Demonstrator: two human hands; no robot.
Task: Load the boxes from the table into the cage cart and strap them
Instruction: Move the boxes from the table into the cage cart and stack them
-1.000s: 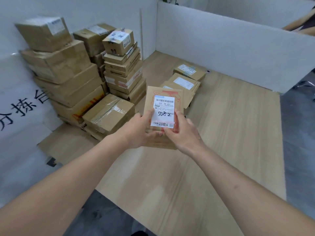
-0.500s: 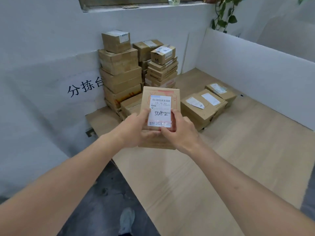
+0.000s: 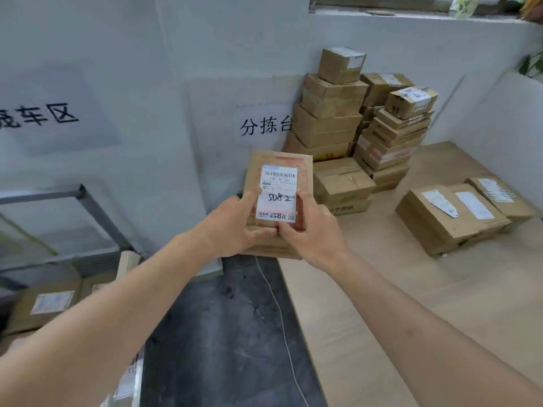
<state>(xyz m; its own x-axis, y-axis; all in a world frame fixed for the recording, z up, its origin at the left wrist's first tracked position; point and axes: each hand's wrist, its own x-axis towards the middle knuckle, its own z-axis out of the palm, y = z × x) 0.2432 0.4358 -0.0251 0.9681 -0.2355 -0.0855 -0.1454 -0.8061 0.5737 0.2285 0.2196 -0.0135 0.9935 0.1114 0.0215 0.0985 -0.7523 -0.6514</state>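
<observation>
I hold a flat brown cardboard box (image 3: 279,160) with a white shipping label in front of me, above the table's left edge. My left hand (image 3: 232,227) grips its left side and my right hand (image 3: 311,233) grips its right side, thumbs on the label. Tall stacks of boxes (image 3: 329,113) stand at the wooden table's (image 3: 411,304) far left corner, and flat boxes (image 3: 446,218) lie at its right. The cage cart's grey metal frame (image 3: 88,201) shows at the left, with boxes (image 3: 44,306) lying inside it.
Dark grey floor (image 3: 229,333) with a thin white cord lies between the cart and the table. White walls with black lettering stand behind. A white partition borders the table at the right. Green leaves hang at the upper right.
My view has swung left: the table and stacks slid to the right and the cage cart came into sight. Both hands keep the same grip, carrying the box leftward off the table.
</observation>
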